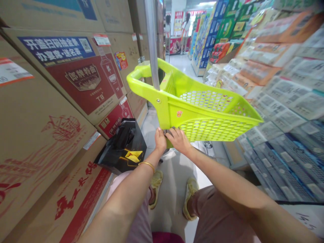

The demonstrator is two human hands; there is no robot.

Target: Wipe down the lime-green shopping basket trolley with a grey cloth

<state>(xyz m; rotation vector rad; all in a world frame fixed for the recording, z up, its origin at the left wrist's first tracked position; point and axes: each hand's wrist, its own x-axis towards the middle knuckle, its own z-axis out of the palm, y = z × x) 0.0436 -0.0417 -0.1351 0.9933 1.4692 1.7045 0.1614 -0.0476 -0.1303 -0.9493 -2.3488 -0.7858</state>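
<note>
A lime-green shopping basket (202,111) on wheels stands over the floor in front of me, its perforated body pointing to the right. A metal pole (153,44) rises from its back end, beside the moulded handle loop (138,79). My left hand (160,139), with a gold bangle (147,165) on the wrist, is closed at the lower back corner of the basket. Right beside it, my right hand (179,139) curls its fingers against the basket's bottom edge. The fingertips of both hands are partly hidden.
Large cardboard cartons (83,81) are stacked along the left. A black gift bag (126,145) stands on the floor against them. Shelves of packaged goods (280,77) line the right, blurred. Down the aisle (177,60), a person (186,30) stands near a counter.
</note>
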